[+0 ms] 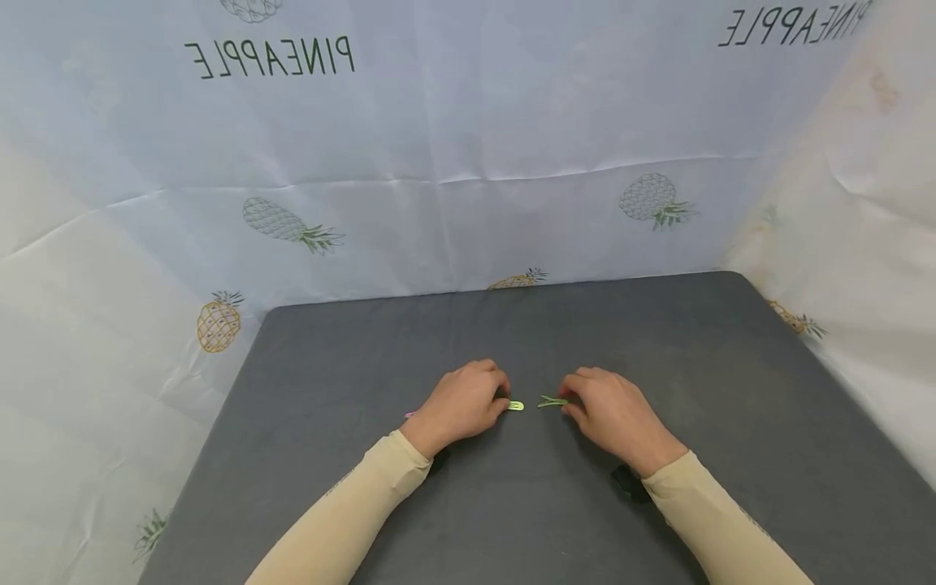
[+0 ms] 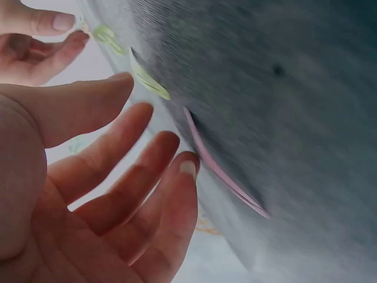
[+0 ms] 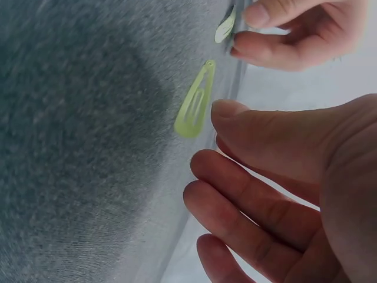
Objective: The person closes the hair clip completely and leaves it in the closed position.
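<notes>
Hands: the left hand and the right hand face each other over the dark grey surface, with a small gap between their fingers.
Left fingers: they are loosely bent and released; thumb tip and index tip stand apart.
Right fingers: also bent and released, thumb before the index finger; I cannot tell if they touch the clip beside them.
Yellow-green snap clip: it lies on the surface just past the left thumb tip, on the side toward the right fingers.
Light green snap clip: it is just beside the right thumb tip, its narrow end pointing to the left fingers.
Pink snap clip: it lies near the outer fingers of the left hand, on the side away from the right fingers.
Sleeves: the beige left sleeve and right sleeve come behind the fingers, up to the wrists.
Dark object: a small black object shows under the right wrist, behind those fingers.
Pineapple cloth: beyond the fingers hangs a pale printed cloth, its lettering reversed.
</notes>
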